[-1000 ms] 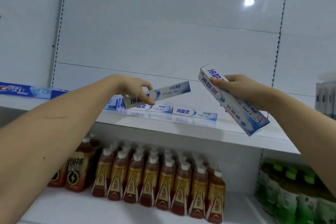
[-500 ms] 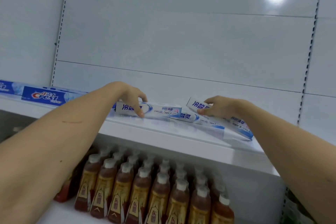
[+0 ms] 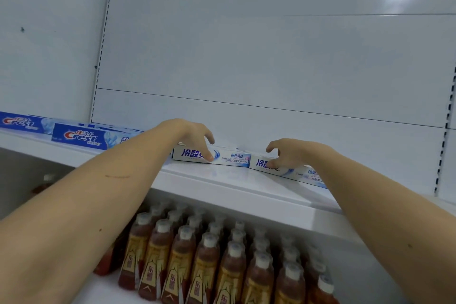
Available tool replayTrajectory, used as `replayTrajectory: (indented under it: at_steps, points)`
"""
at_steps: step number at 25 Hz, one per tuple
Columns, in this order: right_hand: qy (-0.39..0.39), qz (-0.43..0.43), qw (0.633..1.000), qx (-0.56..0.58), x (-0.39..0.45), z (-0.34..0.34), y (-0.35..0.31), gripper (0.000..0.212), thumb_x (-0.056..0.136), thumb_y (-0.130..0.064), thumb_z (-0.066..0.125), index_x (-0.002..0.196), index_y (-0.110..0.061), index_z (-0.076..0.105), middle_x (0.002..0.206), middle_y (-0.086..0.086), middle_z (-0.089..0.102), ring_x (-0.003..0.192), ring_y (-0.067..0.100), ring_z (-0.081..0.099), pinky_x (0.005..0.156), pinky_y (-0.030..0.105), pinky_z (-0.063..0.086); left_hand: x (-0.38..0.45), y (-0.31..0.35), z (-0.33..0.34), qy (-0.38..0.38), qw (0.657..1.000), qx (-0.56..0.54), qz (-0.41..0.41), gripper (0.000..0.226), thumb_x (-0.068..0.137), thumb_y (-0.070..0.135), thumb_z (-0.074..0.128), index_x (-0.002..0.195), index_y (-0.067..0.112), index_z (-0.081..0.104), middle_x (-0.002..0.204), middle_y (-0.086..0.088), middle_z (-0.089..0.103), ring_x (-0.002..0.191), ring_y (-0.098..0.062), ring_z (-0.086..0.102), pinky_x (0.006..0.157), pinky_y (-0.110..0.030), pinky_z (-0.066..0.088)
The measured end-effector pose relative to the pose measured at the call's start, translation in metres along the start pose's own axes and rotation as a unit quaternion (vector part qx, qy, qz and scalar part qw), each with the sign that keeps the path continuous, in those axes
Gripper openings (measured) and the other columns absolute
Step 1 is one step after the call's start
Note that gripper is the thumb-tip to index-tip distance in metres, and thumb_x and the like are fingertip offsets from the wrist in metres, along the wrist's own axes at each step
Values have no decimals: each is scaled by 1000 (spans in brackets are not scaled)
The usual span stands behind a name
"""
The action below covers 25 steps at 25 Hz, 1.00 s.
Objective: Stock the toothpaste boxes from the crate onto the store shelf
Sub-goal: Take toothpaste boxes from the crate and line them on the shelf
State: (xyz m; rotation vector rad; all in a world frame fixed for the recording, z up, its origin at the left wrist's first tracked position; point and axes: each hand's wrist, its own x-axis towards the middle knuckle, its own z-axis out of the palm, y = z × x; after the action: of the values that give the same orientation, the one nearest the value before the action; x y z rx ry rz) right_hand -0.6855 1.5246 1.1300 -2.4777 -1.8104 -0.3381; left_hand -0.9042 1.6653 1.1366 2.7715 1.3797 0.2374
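Two white-and-blue toothpaste boxes lie end to end on the white store shelf (image 3: 229, 186). My left hand (image 3: 193, 137) hovers over the left box (image 3: 228, 158), thumb touching its front face, other fingers lifted and loosely bent. My right hand (image 3: 290, 153) is over the right box (image 3: 299, 173), which lies angled toward the shelf's front edge. Its thumb touches the box's front near the left end and its fingers are spread above. The crate is out of view.
Blue Crest toothpaste boxes (image 3: 82, 139) line the shelf to the left. The white back panel (image 3: 246, 57) rises behind, with bare shelf to the right. On the shelf below stand several rows of brown drink bottles (image 3: 197, 254).
Both boxes have come down from the air onto the shelf. My fingers have loosened from around them and now only touch them.
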Motion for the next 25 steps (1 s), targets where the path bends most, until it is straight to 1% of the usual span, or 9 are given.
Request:
replayTrajectory:
  at_steps: [4, 8, 10, 14, 17, 19, 21, 23, 25]
  points:
    - [-1, 27, 999, -21, -19, 1, -3, 64, 90, -41, 62, 146, -25, 37, 141, 4, 45, 126, 27, 47, 102, 41, 42, -12, -8, 9, 26, 999, 15, 14, 58, 84, 27, 73, 137, 29, 50, 134, 3, 55, 114, -22, 55, 101, -39, 45]
    - [66, 58, 996, -8, -50, 2, -11, 60, 93, -45, 54, 147, -27, 34, 146, 3, 35, 136, 28, 31, 105, 45, 37, -32, -3, 21, 148, 984, 84, 53, 61, 89, 8, 51, 144, 33, 40, 144, 2, 47, 130, -23, 42, 103, -37, 36]
    - [108, 68, 992, 0, -70, -2, -20, 56, 95, -45, 51, 145, -25, 36, 146, 3, 36, 136, 27, 31, 103, 44, 37, -47, 2, 19, 197, 975, 75, 74, 61, 89, 12, 50, 145, 33, 38, 143, 0, 47, 132, -24, 39, 104, -38, 32]
    - [137, 77, 987, 47, -109, -10, -50, 50, 98, -42, 47, 143, -21, 40, 145, 5, 38, 133, 26, 37, 104, 43, 39, -87, 1, 14, 182, 978, 5, 98, 55, 93, 26, 50, 146, 31, 36, 147, -1, 44, 135, -24, 36, 107, -39, 32]
    - [145, 71, 973, 168, -133, -9, -75, 47, 99, -38, 47, 142, -20, 42, 146, 6, 39, 131, 25, 42, 106, 39, 36, -114, -5, 17, 187, 976, -24, 112, 52, 95, 36, 47, 146, 30, 36, 148, -1, 44, 136, -25, 36, 110, -41, 31]
    - [169, 59, 944, 277, -149, -9, -91, 46, 99, -37, 47, 142, -20, 44, 146, 5, 42, 130, 23, 45, 102, 35, 36, -130, -8, 22, 198, 971, -52, 121, 51, 97, 39, 45, 146, 30, 37, 148, -2, 45, 136, -25, 38, 110, -42, 32]
    - [197, 57, 898, 389, -163, -6, -110, 45, 99, -38, 47, 140, -20, 46, 140, 3, 48, 123, 21, 49, 98, 34, 39, -143, -10, 28, 209, 961, -121, 134, 46, 98, 40, 45, 143, 30, 42, 146, -1, 47, 134, -24, 41, 107, -41, 36]
    - [209, 60, 830, 513, -174, 2, -133, 40, 99, -39, 47, 135, -20, 49, 135, 1, 52, 118, 19, 53, 101, 38, 43, -156, -11, 37, 235, 932, -236, 146, 40, 98, 39, 48, 137, 29, 50, 143, 0, 51, 131, -21, 46, 105, -36, 39]
    - [200, 48, 776, 596, -180, 22, -152, 34, 99, -40, 46, 128, -23, 52, 133, 0, 55, 117, 17, 54, 106, 43, 43, -170, -8, 54, 267, 887, -346, 152, 36, 98, 37, 49, 132, 27, 56, 139, 3, 56, 129, -17, 49, 103, -30, 37]
